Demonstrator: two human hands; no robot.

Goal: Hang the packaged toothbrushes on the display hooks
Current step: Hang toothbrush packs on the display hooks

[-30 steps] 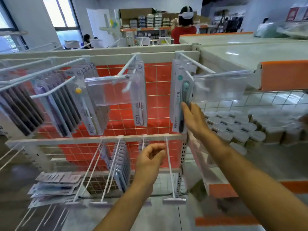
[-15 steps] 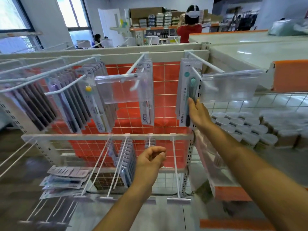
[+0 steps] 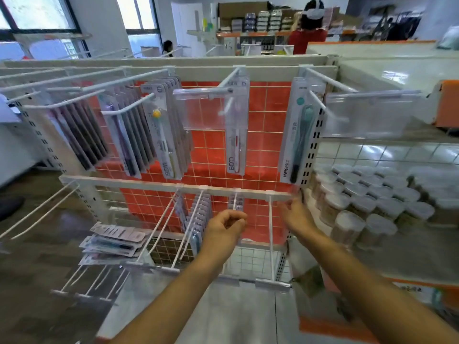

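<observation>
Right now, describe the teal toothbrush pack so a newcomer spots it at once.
Find the white rack with the orange grid back; follow its top row of hooks. The rightmost hook, beside the perforated upright, carries the pack. Unlike the middle pack with its red-and-white brush, it shows a teal dot and teal brush head.

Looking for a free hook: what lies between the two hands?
Head view: one white display hook, nothing hanging on it, juts forward between the left hand and right hand.
</observation>
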